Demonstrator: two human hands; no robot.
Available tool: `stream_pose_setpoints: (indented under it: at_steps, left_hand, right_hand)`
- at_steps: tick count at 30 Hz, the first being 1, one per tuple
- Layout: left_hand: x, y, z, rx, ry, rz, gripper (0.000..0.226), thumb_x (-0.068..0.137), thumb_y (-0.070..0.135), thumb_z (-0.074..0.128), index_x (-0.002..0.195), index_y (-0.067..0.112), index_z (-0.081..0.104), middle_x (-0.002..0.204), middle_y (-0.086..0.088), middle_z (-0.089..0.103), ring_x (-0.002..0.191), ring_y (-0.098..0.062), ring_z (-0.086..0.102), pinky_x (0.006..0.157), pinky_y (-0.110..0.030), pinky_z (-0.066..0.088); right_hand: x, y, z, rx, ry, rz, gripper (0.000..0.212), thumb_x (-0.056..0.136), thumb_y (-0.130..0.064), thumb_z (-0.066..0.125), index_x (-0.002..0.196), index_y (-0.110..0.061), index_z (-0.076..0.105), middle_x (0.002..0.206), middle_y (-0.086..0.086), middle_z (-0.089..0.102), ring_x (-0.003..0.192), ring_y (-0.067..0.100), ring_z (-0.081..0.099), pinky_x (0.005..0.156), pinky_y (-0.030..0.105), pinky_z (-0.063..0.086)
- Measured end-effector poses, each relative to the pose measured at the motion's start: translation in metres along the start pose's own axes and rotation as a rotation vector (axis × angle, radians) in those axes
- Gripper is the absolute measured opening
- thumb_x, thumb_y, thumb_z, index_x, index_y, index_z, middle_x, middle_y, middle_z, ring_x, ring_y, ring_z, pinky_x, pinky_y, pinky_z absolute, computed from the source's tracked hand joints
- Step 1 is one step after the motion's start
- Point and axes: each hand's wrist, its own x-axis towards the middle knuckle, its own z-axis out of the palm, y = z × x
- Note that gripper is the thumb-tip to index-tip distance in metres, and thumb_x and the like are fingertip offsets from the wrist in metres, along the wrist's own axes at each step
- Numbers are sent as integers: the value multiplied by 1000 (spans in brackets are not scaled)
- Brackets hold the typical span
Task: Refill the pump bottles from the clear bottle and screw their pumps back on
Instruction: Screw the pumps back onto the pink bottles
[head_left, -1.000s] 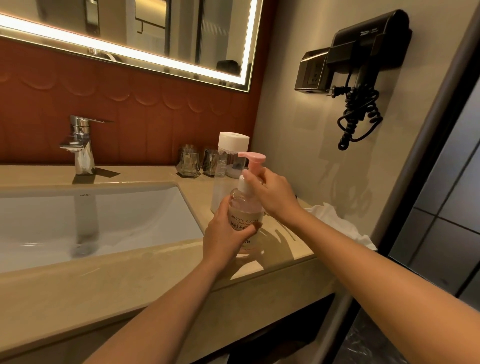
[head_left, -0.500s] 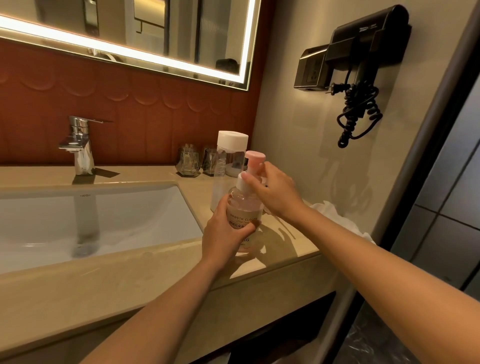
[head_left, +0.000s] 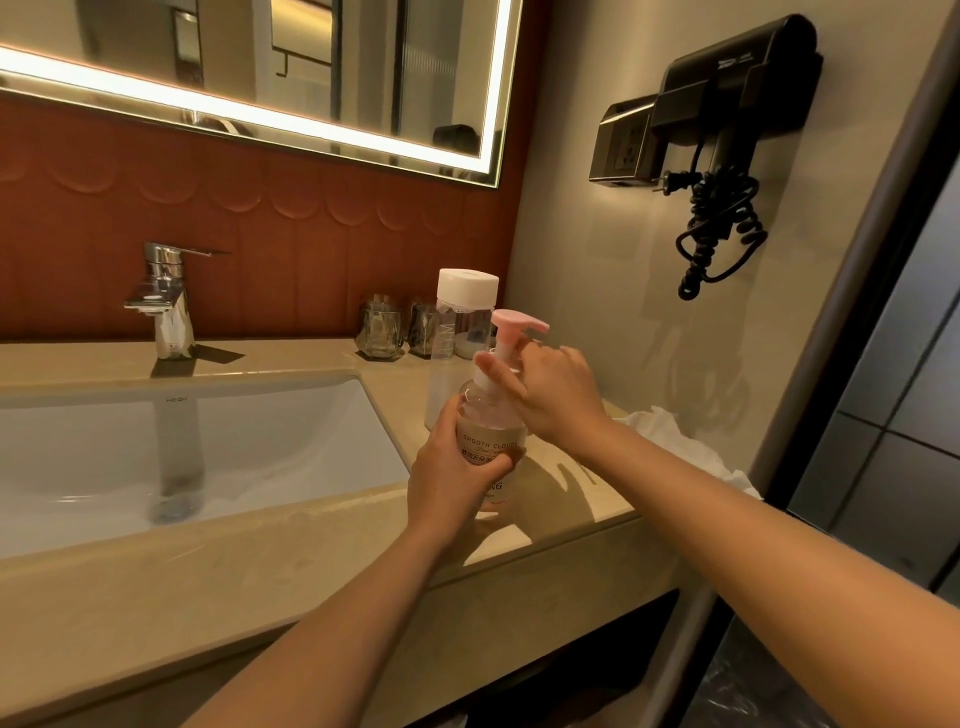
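Counter (head_left: 571, 525) underneath it all, beige stone, with sink (head_left: 208, 447) sunk in on the left and crumpled tissue (head_left: 675, 441) by the wall on the right. Toward the back corner, clear bottle (head_left: 457, 338), upright, white cap on, just behind the work. Before it, near the front edge, pump bottle (head_left: 491, 431), upright, base seemingly on the counter, pale liquid inside, level hard to read. Wrapped round its labelled body, left hand (head_left: 447, 483), fingers curled, thumb across the print. Up at the neck, right hand (head_left: 558, 397), thumb and fingers pinching white collar (head_left: 488, 374) below pink pump (head_left: 511, 319), nozzle aimed right toward the wall.

By the look of it, screwing the pump back on. To do it well:

- Grip the body firmly with the left and press the base down against the counter to stop any spin.
- Turn the collar alone with the right, never the pink head, likely free to swivel without tightening anything.
- Hold the pump straight above the neck. On any tilt or gritty feel, back off and start the thread afresh rather than forcing it.
- Work in short twists and stop at snug.
- Go easy on squeezing the body, to avoid pushing liquid up past the neck.
- Mind the clear bottle just behind the right knuckles.
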Motion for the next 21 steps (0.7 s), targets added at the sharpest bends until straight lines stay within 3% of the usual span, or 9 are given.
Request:
stream_pose_setpoints:
  at_steps: [2,4,9,13,17,21]
  left_hand:
    - [0,0,1,2,5,2,84,70,46,74,139,33,30,132,5,53,115,-19,55,82,-25,46]
    - [0,0,2,7,12,1,83,69,48,74,139,33,30,131,5,54,115,-18,55,79,-21,43]
    - [0,-1,1,2,19,-2,84,69,46,75,138,34,31,129,5,55,112,-17,56,76,-19,44]
    - [0,0,0,-9,10,7,84,67,48,75,137,35,31,128,6,55,111,-17,56,75,-19,46]
    - [0,1,1,2,9,-1,86,67,48,75,139,34,30,131,5,54,112,-18,56,77,-21,47]
    - [0,0,1,3,17,-5,85,68,44,76,139,34,31,130,5,55,111,-17,57,72,-14,42]
  right_hand:
    - [2,-2,3,400,-158,79,53,89,-58,33,110,-12,51,108,5,60,104,23,58,92,40,48]
    - [1,-7,6,593,-180,127,49,92,-51,35,115,-11,48,110,4,55,110,26,55,93,40,48]
    - [-16,-5,4,535,-92,58,52,93,-49,31,124,-12,50,117,6,58,108,22,56,90,42,50]
    - [-26,-1,1,465,55,33,68,80,-63,30,125,-16,51,120,1,60,107,18,58,84,37,53]
    - [-11,-8,4,499,-54,111,68,86,-60,35,142,-19,30,141,2,45,125,21,47,96,45,46]
    - [-14,-8,10,475,-48,114,62,87,-60,30,125,-14,47,122,4,57,110,22,56,89,43,51]
